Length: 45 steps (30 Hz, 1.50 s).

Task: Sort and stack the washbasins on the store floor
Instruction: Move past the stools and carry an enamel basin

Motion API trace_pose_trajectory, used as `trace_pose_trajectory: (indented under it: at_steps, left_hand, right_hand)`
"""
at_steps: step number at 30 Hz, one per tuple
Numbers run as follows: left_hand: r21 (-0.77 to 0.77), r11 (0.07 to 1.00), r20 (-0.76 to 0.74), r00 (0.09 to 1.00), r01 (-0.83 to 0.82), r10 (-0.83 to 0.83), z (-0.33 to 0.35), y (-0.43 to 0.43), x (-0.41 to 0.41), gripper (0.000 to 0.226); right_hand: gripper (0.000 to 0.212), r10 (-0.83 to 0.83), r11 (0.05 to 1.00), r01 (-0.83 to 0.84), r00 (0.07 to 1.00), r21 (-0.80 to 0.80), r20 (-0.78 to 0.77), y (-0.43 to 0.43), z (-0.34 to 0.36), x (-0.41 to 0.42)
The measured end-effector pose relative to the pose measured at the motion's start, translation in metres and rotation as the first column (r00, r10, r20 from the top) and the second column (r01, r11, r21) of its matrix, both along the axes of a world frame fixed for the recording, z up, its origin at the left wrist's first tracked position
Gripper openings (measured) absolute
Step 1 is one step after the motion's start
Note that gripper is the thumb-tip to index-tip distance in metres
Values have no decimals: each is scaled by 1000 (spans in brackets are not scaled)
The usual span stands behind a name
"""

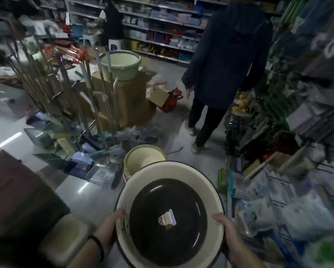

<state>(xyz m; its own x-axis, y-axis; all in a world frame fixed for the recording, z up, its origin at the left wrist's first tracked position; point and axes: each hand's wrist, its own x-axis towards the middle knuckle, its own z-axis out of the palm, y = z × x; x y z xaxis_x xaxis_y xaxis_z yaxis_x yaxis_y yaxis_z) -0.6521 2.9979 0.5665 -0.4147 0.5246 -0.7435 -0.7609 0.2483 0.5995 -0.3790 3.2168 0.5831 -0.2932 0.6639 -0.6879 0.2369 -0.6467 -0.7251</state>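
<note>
I hold a large cream washbasin [143,180] with a dark bottom and a small sticker in its middle, low in the view. My left hand [112,221] grips its left rim and my right hand [228,233] grips its right rim. Just beyond it a stack of cream basins [141,159] with a green rim stands on the floor, partly hidden by the held basin. A pale green tub [121,64] sits on a cardboard box further back.
A person in a dark hooded top [226,60] stands ahead on the right. Mops and brooms [92,97] lean at left beside cardboard boxes [131,101]. Packaged goods [289,194] crowd the right side. A red basket [172,101] lies on the floor.
</note>
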Motion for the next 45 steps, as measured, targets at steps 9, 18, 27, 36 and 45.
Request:
trace_pose_trajectory:
  at_steps: [9, 18, 27, 36, 45]
  left_hand:
    - [-182, 982, -103, 992, 55, -75, -64, 141, -125, 36]
    - [-371, 927, -114, 993, -58, 17, -162, 261, -245, 46]
    - [-415, 905, -107, 993, -96, 56, -268, 332, -365, 59]
    - [-608, 782, -233, 972, -135, -13, -366, 355, -396, 36]
    - [-736, 677, -279, 923, -28, -265, -314, 355, -403, 72]
  right_hand:
    - [20, 52, 991, -44, 997, -124, 64, 164, -51, -129]
    - [36, 282, 939, -253, 955, -234, 95, 329, -166, -286]
    - [46, 366, 917, -321, 912, -236, 182, 418, -293, -424]
    - [29, 378, 925, -343, 880, -165, 289, 408, -393, -466]
    - [75, 532, 817, -572, 694, -78, 485, 426, -326, -468]
